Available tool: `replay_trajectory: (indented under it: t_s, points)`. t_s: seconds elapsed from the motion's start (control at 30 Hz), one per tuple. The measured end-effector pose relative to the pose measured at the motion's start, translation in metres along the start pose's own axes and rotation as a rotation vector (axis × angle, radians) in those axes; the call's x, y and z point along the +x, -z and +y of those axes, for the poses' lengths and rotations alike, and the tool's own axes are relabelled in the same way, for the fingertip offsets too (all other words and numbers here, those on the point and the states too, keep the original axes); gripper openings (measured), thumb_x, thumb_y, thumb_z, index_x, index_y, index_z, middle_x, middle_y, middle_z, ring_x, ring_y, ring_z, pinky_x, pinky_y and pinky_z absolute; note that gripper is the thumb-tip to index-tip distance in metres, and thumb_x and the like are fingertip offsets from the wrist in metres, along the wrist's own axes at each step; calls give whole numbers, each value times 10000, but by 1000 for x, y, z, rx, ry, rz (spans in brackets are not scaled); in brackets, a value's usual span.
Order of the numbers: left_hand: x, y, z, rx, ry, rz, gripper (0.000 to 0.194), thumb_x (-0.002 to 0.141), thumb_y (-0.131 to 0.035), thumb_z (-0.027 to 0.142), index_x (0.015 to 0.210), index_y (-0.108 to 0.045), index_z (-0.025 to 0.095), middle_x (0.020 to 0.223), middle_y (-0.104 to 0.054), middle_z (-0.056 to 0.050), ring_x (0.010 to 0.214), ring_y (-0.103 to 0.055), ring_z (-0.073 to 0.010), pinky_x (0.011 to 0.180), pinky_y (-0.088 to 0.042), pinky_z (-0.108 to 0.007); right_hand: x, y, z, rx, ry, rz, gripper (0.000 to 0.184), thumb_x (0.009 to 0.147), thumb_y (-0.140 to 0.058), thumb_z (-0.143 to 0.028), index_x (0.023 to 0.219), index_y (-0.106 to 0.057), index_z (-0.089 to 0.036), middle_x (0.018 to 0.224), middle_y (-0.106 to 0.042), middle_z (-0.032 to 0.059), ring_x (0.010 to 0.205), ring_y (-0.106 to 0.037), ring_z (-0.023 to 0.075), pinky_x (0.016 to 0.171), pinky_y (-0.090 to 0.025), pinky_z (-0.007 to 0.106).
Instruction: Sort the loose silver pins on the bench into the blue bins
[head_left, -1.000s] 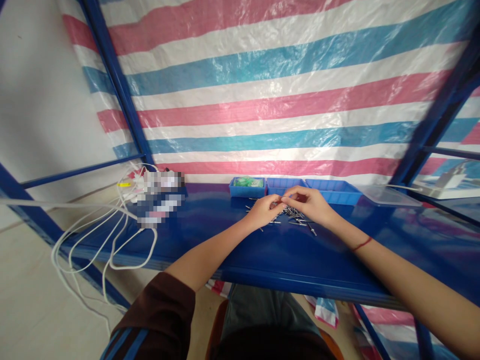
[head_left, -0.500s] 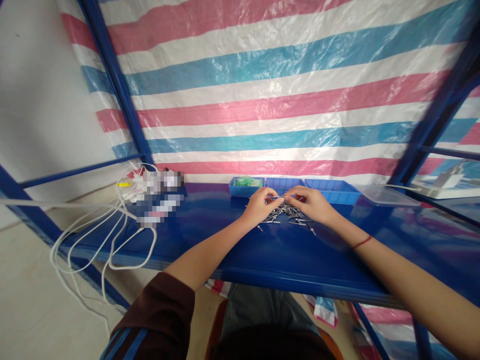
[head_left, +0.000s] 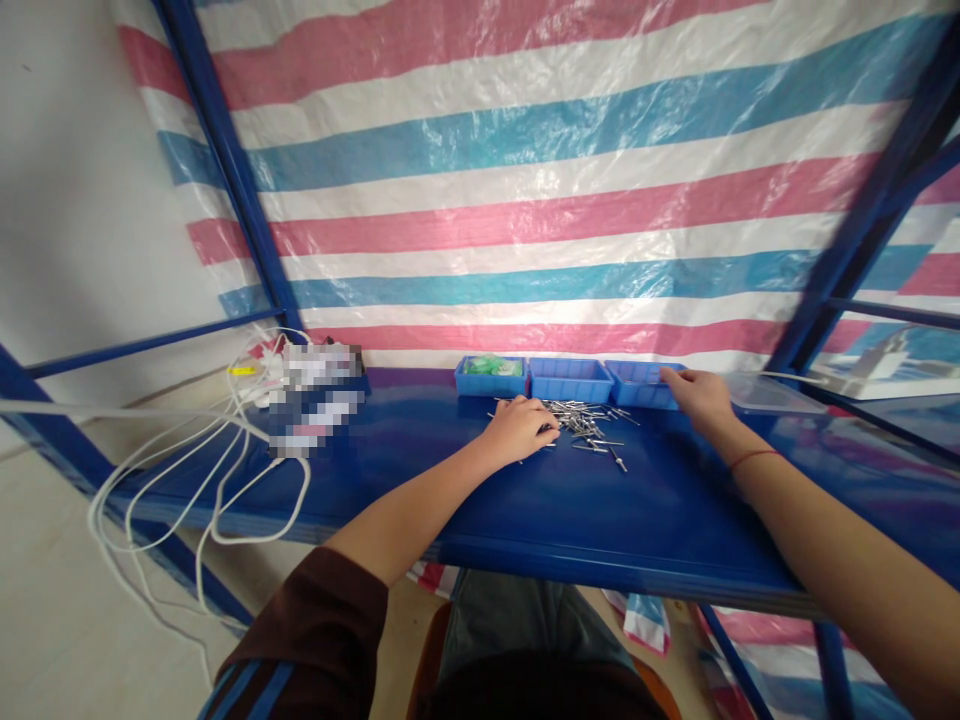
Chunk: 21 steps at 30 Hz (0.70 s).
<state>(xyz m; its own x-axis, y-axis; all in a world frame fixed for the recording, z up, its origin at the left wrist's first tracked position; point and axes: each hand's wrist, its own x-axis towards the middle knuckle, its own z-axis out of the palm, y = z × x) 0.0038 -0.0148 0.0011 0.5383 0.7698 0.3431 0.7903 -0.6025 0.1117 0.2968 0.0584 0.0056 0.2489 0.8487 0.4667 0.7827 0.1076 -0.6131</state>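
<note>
A loose pile of metal pop rivets [head_left: 589, 420] lies on the blue tabletop, thin shanks pointing every way. At the pile's left edge, my left hand [head_left: 519, 428] rests low with its fingers curled in among the rivets. What those fingers hold, if anything, is hidden. My right hand [head_left: 701, 395] is at the right blue bin [head_left: 637, 393], thumb and fingers pinched together over its right part. Anything in that pinch is too small to make out.
Beside it stand a middle blue bin [head_left: 570, 390] and a left blue bin [head_left: 491, 384] with green bagged items. A clear plastic lid [head_left: 776, 394] lies at the right. White cables [head_left: 217, 480] hang over the table's left end. A striped sheet [head_left: 525, 200] covers the back.
My hands were together over the pile and have parted. The right hand has moved right to the right bin; the left has dropped slightly lower and left, onto the pile's edge.
</note>
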Motion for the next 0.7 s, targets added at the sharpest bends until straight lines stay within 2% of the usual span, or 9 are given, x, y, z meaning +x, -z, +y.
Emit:
replay_trajectory:
  t_s: [0.1, 0.23, 0.37, 0.47, 0.53, 0.63, 0.7]
  points:
    - [0, 1, 1, -2, -5, -2, 235, 841, -469, 363, 882, -676, 260, 981, -628, -19, 928, -513, -211, 812, -353, -368, -5, 4, -9, -8, -184, 36, 497, 746, -445, -496, 789, -679, -60, 414, -491, 69, 467, -504, 210, 512, -356, 325]
    - [0, 3, 2, -28, 12, -13, 224, 824, -482, 354, 874, -680, 260, 962, -627, -23, 927, -522, -221, 787, -370, -361, -14, 4, -30, 4, -93, 2, 454, 770, -407, -471, 793, -679, -109, 442, -517, 53, 489, -511, 201, 518, -357, 305]
    - [-1, 3, 2, -61, 21, -26, 206, 819, -481, 333, 828, -675, 261, 969, -620, -15, 936, -531, -227, 775, -392, -365, -24, 0, -49, -13, 122, -76, 346, 764, -445, -431, 683, -646, -160, 528, -569, 43, 530, -529, 185, 515, -355, 283]
    - [0, 1, 2, -94, 19, 44, 214, 840, -463, 339, 834, -655, 243, 980, -626, -11, 930, -542, -218, 800, -397, -375, -35, -5, -62, 61, 295, -216, 336, 778, -460, -440, 675, -629, -169, 565, -577, 31, 556, -523, 166, 531, -366, 275]
    - [2, -1, 1, -187, 19, 109, 220, 856, -448, 330, 865, -639, 222, 952, -640, -15, 908, -558, -193, 814, -405, -345, -43, -9, -72, 183, 361, -351, 308, 768, -494, -433, 770, -641, -162, 638, -603, 29, 580, -521, 151, 543, -386, 267]
    - [6, -4, 0, -457, 21, 207, 213, 862, -444, 298, 887, -620, 183, 912, -658, -25, 851, -585, -150, 792, -426, -274, -56, -13, -86, 381, 378, -534, 334, 729, -566, -413, 921, -636, -148, 732, -625, 33, 574, -509, 125, 531, -406, 256]
    - [8, -5, 0, -643, 53, 278, 185, 842, -483, 297, 882, -603, 162, 882, -661, -33, 817, -597, -142, 762, -436, -253, -64, -15, -93, 478, 370, -621, 354, 719, -588, -419, 937, -636, -143, 752, -627, 38, 553, -496, 108, 520, -412, 253]
